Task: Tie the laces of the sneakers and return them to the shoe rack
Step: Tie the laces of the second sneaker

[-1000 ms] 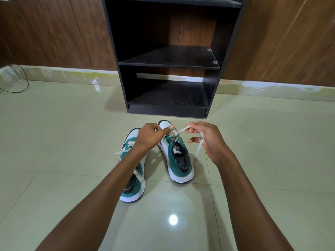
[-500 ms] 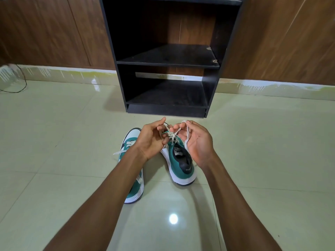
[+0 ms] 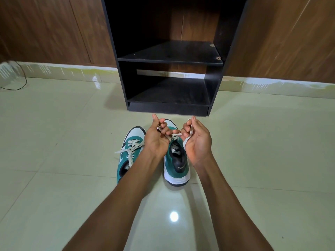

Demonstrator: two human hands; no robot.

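Sneakers, 2 of them, green and white, sit side by side on the pale tiled floor (image 3: 54,178) at frame centre, just in front of the black rack (image 3: 170,58), whose 2 shelves fill the upper middle. Over the right sneaker (image 3: 176,167), the left hand (image 3: 156,140) and right hand (image 3: 196,142) each have curled fingers pinching an end of its white lace (image 3: 175,137), which is crossed in a knot between them. The left sneaker (image 3: 130,147), partly hidden by the left forearm, lies with its lace (image 3: 126,151) loose and splayed, and a dark cable (image 3: 21,82) curls at the left edge.
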